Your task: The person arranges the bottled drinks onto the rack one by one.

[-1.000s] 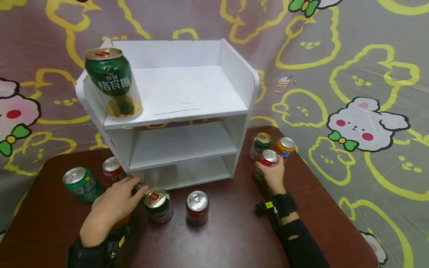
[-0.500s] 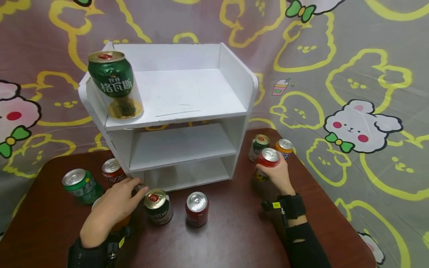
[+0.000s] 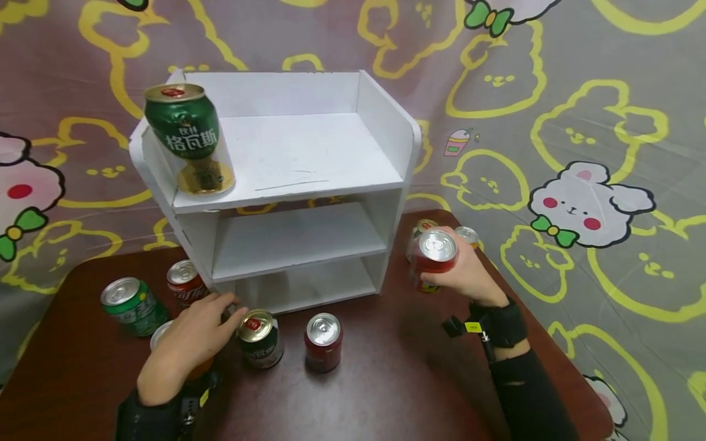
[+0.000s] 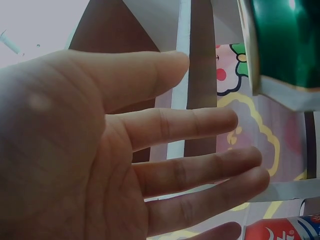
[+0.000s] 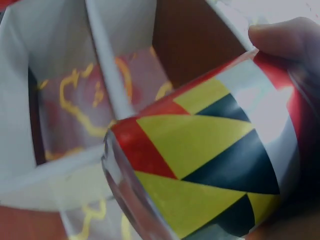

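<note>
My right hand [image 3: 466, 269] grips a red drink can [image 3: 434, 254] with a silver top, raised over the right side of the table. In the right wrist view this can [image 5: 200, 155] shows yellow and dark triangles, the thumb lying along its side. My left hand [image 3: 190, 343] hovers at the shelf's lower left, its fingers [image 4: 185, 125] extended and holding nothing. By its fingertips stands a green can with a gold top [image 3: 260, 340]. Below the palm, an orange can [image 3: 201, 369] is mostly hidden. A dark red can [image 3: 323, 342] stands farther right.
A white three-level shelf [image 3: 309, 153] stands at the back, with a tall green can [image 3: 187, 138] on its top left. Left of it are a green can [image 3: 135, 306] and a red can [image 3: 186, 283]. Behind my right hand stand another gold-topped can [image 3: 421, 229] and an orange can [image 3: 467, 236].
My right hand has lifted the red can up off the table and toward me, so it looks larger. My left hand has stayed almost in place.
</note>
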`<action>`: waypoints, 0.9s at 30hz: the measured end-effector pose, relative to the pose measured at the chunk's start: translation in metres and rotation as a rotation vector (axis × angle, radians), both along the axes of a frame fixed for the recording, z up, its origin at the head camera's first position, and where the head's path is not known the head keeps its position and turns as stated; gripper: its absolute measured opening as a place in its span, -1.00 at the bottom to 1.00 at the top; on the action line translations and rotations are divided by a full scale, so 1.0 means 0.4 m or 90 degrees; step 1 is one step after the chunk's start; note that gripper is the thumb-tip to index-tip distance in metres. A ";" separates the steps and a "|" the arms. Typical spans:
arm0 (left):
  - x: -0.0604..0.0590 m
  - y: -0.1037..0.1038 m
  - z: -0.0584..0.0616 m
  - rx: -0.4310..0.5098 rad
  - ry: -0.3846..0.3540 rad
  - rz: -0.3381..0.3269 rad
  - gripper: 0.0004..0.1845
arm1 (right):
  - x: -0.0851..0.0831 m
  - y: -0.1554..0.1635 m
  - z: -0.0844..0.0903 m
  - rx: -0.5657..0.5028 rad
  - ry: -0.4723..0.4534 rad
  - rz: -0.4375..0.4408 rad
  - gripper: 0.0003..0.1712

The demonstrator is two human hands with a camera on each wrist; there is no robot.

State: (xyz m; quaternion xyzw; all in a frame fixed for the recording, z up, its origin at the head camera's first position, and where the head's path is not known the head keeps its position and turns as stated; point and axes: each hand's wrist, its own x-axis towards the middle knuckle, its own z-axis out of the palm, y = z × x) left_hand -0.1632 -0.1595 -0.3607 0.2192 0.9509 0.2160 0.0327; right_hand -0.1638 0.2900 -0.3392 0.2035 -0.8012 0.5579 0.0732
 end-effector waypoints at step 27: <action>0.005 0.011 0.000 -0.007 -0.027 -0.009 -0.58 | -0.029 -0.146 0.241 -0.083 0.046 0.239 -0.19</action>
